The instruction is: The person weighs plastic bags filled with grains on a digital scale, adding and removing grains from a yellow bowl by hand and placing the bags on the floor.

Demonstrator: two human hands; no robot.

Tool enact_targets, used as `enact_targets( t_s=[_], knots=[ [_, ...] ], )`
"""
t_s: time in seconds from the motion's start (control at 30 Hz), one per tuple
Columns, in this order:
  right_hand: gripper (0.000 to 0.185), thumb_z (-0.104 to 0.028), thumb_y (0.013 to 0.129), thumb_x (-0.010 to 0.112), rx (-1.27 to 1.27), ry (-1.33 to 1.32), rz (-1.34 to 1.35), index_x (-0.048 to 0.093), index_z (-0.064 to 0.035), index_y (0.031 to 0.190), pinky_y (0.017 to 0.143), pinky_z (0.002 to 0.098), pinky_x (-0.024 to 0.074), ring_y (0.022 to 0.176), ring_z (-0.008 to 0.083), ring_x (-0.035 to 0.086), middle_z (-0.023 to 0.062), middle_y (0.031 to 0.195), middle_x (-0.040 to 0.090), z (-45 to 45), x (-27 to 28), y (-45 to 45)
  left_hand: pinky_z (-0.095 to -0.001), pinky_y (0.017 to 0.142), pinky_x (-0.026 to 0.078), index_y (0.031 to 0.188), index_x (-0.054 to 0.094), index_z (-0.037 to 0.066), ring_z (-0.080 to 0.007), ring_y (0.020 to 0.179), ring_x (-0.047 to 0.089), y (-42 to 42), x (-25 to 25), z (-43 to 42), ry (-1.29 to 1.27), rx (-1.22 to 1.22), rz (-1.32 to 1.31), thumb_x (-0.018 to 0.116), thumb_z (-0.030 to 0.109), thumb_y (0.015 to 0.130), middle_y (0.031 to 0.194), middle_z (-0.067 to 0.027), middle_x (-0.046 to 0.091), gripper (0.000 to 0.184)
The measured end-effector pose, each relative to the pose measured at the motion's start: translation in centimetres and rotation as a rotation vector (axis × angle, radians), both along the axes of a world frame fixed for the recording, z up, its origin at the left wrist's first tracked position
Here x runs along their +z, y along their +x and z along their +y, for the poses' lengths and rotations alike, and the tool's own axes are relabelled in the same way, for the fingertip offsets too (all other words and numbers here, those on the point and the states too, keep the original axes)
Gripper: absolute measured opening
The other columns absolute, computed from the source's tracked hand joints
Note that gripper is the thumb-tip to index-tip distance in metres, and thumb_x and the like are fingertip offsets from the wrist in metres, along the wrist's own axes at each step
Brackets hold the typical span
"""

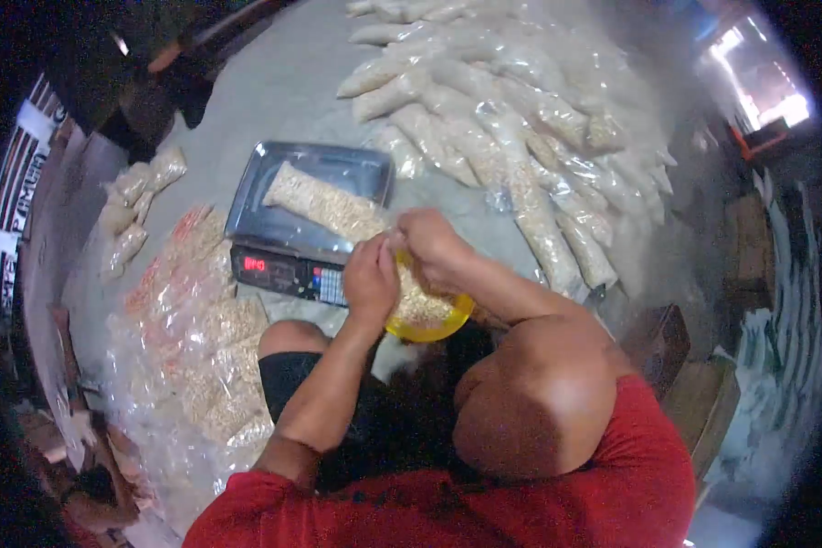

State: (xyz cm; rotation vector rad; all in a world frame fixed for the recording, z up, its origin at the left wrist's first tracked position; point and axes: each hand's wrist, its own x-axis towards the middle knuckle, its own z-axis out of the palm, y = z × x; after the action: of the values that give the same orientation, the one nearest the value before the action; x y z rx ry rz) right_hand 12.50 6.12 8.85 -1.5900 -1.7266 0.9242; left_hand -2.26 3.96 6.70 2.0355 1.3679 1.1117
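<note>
A long clear plastic bag (315,203) filled with pale, chip-like pieces lies slantwise on the metal tray of a digital scale (258,187). My left hand (372,281) is closed at the open end of this bag, near the scale's keypad. Right beside it, my right hand (432,243) grips the same end, its fingertips partly hidden. Below both hands a yellow bowl (463,315) holds more of the pale pieces, and my right forearm passes by its edge. Red digits glow on the scale's display (255,264).
Many filled bags (530,196) are heaped at the back right. Smaller filled bags (130,205) lie at the far left. Nearer, a pile of flatter bags (205,365) spreads beside my left knee. Another person's arm (110,470) shows at lower left. Wooden boxes (703,402) stand at right.
</note>
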Motion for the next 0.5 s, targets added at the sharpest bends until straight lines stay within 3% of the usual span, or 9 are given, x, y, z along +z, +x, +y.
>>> enact_targets(
  t_s=[0.07, 0.1, 0.2, 0.27, 0.33, 0.37, 0.43, 0.47, 0.5],
  knots=[
    [0.014, -0.007, 0.095, 0.058, -0.296, -0.249, 0.567, 0.069, 0.0015, 0.092, 0.073, 0.039, 0.0518, 0.082, 0.0242, 0.066, 0.017, 0.092, 0.07, -0.2, 0.6, -0.8, -0.0471, 0.085, 0.053, 0.115, 0.071, 0.001, -0.0408, 0.095, 0.068, 0.0, -0.2, 0.4, -0.03, 0.051, 0.031, 0.058, 0.016, 0.101, 0.103, -0.0213, 0.07, 0.025],
    [0.021, -0.011, 0.098, 0.054, -0.166, -0.114, 0.225, 0.071, 0.0019, 0.098, 0.078, 0.0417, 0.0521, 0.087, 0.0299, 0.069, 0.02, 0.1, 0.073, 0.5, -1.7, 0.3, -0.046, 0.087, 0.054, 0.116, 0.071, 0.0, -0.0404, 0.097, 0.069, -0.4, -0.5, -0.5, -0.064, 0.069, 0.055, 0.057, 0.018, 0.102, 0.105, -0.0218, 0.071, 0.027],
    [0.025, -0.015, 0.102, 0.053, -0.106, 0.034, 0.125, 0.07, 0.0022, 0.104, 0.085, 0.0439, 0.0526, 0.091, 0.0344, 0.069, 0.0179, 0.1, 0.074, -1.2, -1.7, 1.0, -0.0451, 0.089, 0.054, 0.119, 0.071, 0.0, -0.0399, 0.097, 0.069, -0.7, -1.2, -0.4, -0.039, 0.085, 0.018, 0.059, 0.02, 0.102, 0.108, -0.0219, 0.072, 0.029],
    [0.029, -0.021, 0.104, 0.053, -0.227, 0.019, 0.278, 0.069, 0.0024, 0.11, 0.094, 0.0454, 0.0523, 0.098, 0.0416, 0.068, 0.0208, 0.104, 0.071, -3.4, 2.5, 0.0, -0.0437, 0.092, 0.054, 0.121, 0.071, 0.002, -0.0375, 0.099, 0.07, -1.0, -2.3, -0.3, -0.023, 0.112, 0.026, 0.06, 0.021, 0.102, 0.112, -0.0207, 0.073, 0.029],
    [0.03, -0.023, 0.104, 0.054, -0.186, 0.411, 0.256, 0.069, 0.0014, 0.113, 0.096, 0.0456, 0.0532, 0.101, 0.0426, 0.068, 0.0235, 0.111, 0.069, -4.0, 1.2, 0.1, -0.0432, 0.088, 0.055, 0.116, 0.072, 0.0, -0.0372, 0.096, 0.07, -0.7, -0.9, -0.3, -0.039, 0.115, -0.045, 0.061, 0.018, 0.101, 0.111, -0.0205, 0.073, 0.026],
    [0.03, -0.023, 0.104, 0.054, -0.226, 0.411, 0.233, 0.069, 0.0014, 0.113, 0.096, 0.0456, 0.0532, 0.101, 0.0426, 0.068, 0.0235, 0.111, 0.069, -5.0, 0.3, 0.6, -0.0426, 0.088, 0.055, 0.117, 0.072, 0.0, -0.0369, 0.096, 0.071, -0.7, -0.4, -0.4, -0.001, 0.109, -0.001, 0.062, 0.018, 0.101, 0.11, -0.0208, 0.074, 0.026],
    [0.03, -0.023, 0.103, 0.054, -0.003, 0.593, 0.106, 0.07, -0.0003, 0.114, 0.093, 0.0475, 0.0546, 0.103, 0.0419, 0.068, 0.0247, 0.117, 0.067, -6.4, -1.8, 1.4, -0.042, 0.089, 0.055, 0.117, 0.073, 0.0, -0.0366, 0.096, 0.071, -0.8, 0.0, 0.1, 0.044, 0.091, 0.037, 0.062, 0.019, 0.101, 0.108, -0.0211, 0.074, 0.027],
    [0.03, -0.023, 0.103, 0.054, -0.02, 0.595, 0.091, 0.07, -0.0003, 0.114, 0.093, 0.0475, 0.0546, 0.103, 0.0419, 0.068, 0.0247, 0.117, 0.067, -7.4, -4.3, 1.5, -0.0417, 0.09, 0.055, 0.119, 0.072, 0.0, -0.0363, 0.097, 0.071, -0.9, -0.2, 0.2, 0.004, 0.124, 0.024, 0.063, 0.019, 0.101, 0.11, -0.0213, 0.074, 0.028],
    [0.029, -0.024, 0.103, 0.054, 0.106, 0.279, -0.132, 0.07, -0.0012, 0.114, 0.092, 0.0479, 0.0551, 0.105, 0.0412, 0.067, 0.0233, 0.116, 0.068, -8.7, -7.3, 1.6, -0.0414, 0.091, 0.055, 0.12, 0.072, 0.0, -0.036, 0.099, 0.071, -1.0, -0.3, 0.1, -0.043, 0.161, 0.013, 0.063, 0.019, 0.101, 0.111, -0.0216, 0.074, 0.028]
  ],
)
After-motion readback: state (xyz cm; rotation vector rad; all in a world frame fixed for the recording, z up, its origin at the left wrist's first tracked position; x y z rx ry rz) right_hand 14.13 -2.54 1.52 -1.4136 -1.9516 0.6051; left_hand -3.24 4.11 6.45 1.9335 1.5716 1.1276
